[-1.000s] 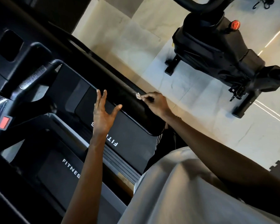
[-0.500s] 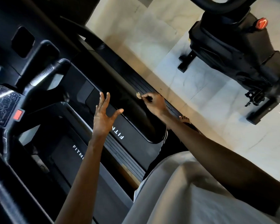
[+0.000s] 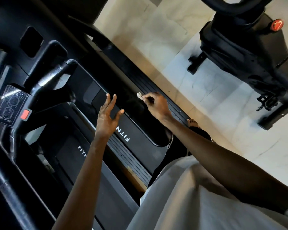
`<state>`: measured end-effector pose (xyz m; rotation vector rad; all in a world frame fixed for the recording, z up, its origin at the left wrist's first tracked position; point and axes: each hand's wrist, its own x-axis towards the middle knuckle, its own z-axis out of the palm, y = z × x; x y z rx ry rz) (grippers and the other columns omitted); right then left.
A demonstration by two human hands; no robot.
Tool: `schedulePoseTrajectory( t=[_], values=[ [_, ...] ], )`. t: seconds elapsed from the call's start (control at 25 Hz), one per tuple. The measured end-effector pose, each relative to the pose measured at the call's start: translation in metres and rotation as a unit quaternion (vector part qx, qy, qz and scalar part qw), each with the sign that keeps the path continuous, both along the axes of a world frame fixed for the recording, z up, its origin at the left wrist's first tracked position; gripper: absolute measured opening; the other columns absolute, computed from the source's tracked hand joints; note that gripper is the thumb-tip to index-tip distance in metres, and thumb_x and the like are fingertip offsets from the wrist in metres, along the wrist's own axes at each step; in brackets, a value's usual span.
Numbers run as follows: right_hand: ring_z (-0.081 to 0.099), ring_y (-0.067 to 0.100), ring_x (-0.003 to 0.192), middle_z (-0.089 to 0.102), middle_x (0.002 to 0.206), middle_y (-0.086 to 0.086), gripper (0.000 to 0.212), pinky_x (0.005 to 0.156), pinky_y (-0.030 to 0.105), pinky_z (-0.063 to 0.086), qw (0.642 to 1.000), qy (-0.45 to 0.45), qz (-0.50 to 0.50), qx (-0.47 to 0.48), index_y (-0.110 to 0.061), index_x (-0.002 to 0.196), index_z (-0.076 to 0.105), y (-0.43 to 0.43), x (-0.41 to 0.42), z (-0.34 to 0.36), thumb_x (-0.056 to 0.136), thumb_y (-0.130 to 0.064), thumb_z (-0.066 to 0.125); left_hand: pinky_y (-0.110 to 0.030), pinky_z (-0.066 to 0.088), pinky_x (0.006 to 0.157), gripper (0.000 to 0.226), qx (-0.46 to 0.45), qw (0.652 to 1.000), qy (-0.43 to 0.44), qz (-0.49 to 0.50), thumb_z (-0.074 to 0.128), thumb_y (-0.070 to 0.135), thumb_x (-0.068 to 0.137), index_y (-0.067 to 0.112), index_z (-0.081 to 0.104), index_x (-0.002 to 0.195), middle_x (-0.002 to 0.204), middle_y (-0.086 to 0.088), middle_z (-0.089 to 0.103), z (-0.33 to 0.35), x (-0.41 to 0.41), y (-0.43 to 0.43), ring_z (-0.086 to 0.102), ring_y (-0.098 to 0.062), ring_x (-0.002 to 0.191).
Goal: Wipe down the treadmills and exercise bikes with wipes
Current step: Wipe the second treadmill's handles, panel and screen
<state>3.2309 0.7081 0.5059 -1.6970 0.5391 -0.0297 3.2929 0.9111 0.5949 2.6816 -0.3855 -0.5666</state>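
Wipe [image 3: 139, 95] is pinched in our right grip [image 3: 156, 106] at the dark treadmill handrail [image 3: 140, 128], left grip [image 3: 108, 117] spread and hovering; we judge wiping underway, next a stroke along that rail.

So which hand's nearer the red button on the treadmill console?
Left. The left hand hovers open just right of the red button; the right hand is farther over, pinching a wipe.

White letters "FITN" stand on the right treadmill cover [image 3: 140, 141] and again on the left treadmill cover [image 3: 68, 155], the rest hidden.
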Motion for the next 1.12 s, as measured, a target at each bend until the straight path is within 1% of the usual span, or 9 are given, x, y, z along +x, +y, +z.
schedulePoseTrajectory(
  t=[0.08, 0.24, 0.4, 0.52, 0.68, 0.8, 0.92, 1.04, 1.12],
  values=[
    [0.067, 0.008, 0.086, 0.069, 0.100, 0.002, 0.012, 0.081, 0.029, 0.057, 1.000, 0.002, 0.021, -0.020, -0.016, 0.096, 0.075, -0.002, -0.017, 0.003, 0.088, -0.009, 0.071, -0.054, 0.027, 0.122, 0.074, 0.004, 0.999, -0.027, -0.023, 0.068, 0.038, 0.094, 0.026, 0.033, 0.157, 0.166, 0.001, 0.024, -0.001, 0.007, 0.007, 0.023, -0.014, 0.152],
    [0.061, 0.000, 0.086, 0.065, 0.104, -0.003, 0.013, 0.077, 0.004, 0.044, 0.993, -0.070, 0.076, -0.064, -0.015, 0.100, 0.075, 0.005, -0.035, 0.017, 0.089, -0.009, 0.070, -0.049, 0.020, 0.125, 0.087, 0.041, 0.999, -0.032, 0.000, 0.068, 0.043, 0.092, 0.013, 0.022, 0.160, 0.167, -0.006, 0.019, 0.002, 0.028, 0.006, 0.016, -0.017, 0.154],
    [0.065, 0.009, 0.082, 0.065, 0.102, 0.000, 0.018, 0.074, 0.017, 0.052, 0.995, -0.054, 0.049, -0.065, -0.018, 0.101, 0.075, 0.008, 0.016, 0.022, 0.089, -0.008, 0.065, -0.041, 0.012, 0.127, 0.089, 0.057, 0.998, -0.028, -0.005, 0.069, 0.046, 0.091, 0.014, 0.022, 0.160, 0.167, -0.003, 0.017, 0.007, 0.055, 0.002, 0.012, -0.014, 0.154],
    [0.059, 0.010, 0.096, 0.065, 0.107, 0.001, 0.019, 0.084, 0.002, 0.038, 0.982, -0.114, 0.124, -0.091, -0.015, 0.102, 0.077, 0.023, 0.003, 0.031, 0.089, -0.006, 0.066, -0.042, 0.015, 0.127, 0.086, 0.060, 0.998, -0.024, -0.008, 0.071, 0.045, 0.090, 0.015, 0.027, 0.158, 0.166, -0.002, 0.021, 0.008, 0.064, 0.003, 0.015, -0.013, 0.154],
    [0.055, 0.011, 0.108, 0.063, 0.112, -0.001, 0.012, 0.093, 0.014, 0.044, 0.953, -0.184, 0.189, -0.147, -0.014, 0.101, 0.076, 0.032, -0.032, 0.027, 0.094, -0.013, 0.066, -0.036, 0.010, 0.127, 0.085, 0.057, 0.998, -0.011, 0.006, 0.070, 0.047, 0.090, 0.022, 0.027, 0.159, 0.167, 0.004, 0.019, 0.011, 0.063, 0.002, 0.015, -0.010, 0.153],
    [0.057, 0.010, 0.103, 0.062, 0.108, -0.004, 0.011, 0.089, 0.016, 0.047, 0.964, -0.148, 0.178, -0.131, -0.016, 0.099, 0.074, 0.029, -0.022, 0.026, 0.095, -0.014, 0.064, -0.036, 0.010, 0.127, 0.085, 0.058, 0.998, -0.003, 0.013, 0.070, 0.049, 0.090, 0.026, 0.026, 0.159, 0.167, 0.007, 0.017, 0.012, 0.063, 0.001, 0.015, -0.010, 0.153],
    [0.063, 0.005, 0.092, 0.066, 0.102, -0.010, 0.011, 0.081, 0.019, 0.052, 0.993, -0.078, 0.082, -0.046, -0.021, 0.099, 0.073, 0.017, 0.000, 0.018, 0.092, -0.014, 0.067, -0.039, 0.013, 0.127, 0.084, 0.045, 0.999, -0.002, 0.014, 0.072, 0.045, 0.089, 0.024, 0.029, 0.159, 0.167, 0.006, 0.018, 0.012, 0.062, 0.000, 0.017, -0.009, 0.153],
    [0.067, 0.000, 0.091, 0.072, 0.094, -0.016, 0.013, 0.089, 0.028, 0.055, 0.998, 0.031, 0.022, 0.051, -0.022, 0.097, 0.077, 0.000, 0.038, -0.004, 0.088, -0.014, 0.073, -0.041, 0.019, 0.126, 0.084, 0.040, 0.999, -0.002, 0.029, 0.073, 0.044, 0.089, 0.026, 0.030, 0.158, 0.166, 0.009, 0.019, 0.013, 0.062, -0.001, 0.020, -0.009, 0.152],
    [0.067, 0.003, 0.092, 0.073, 0.092, -0.013, 0.012, 0.089, 0.024, 0.053, 0.990, 0.103, 0.023, 0.089, -0.023, 0.096, 0.078, -0.008, 0.059, -0.018, 0.087, -0.016, 0.075, -0.039, 0.017, 0.127, 0.084, 0.041, 0.999, 0.003, 0.029, 0.073, 0.045, 0.089, 0.028, 0.029, 0.158, 0.166, 0.011, 0.018, 0.015, 0.062, -0.002, 0.018, -0.009, 0.152]
  ],
)
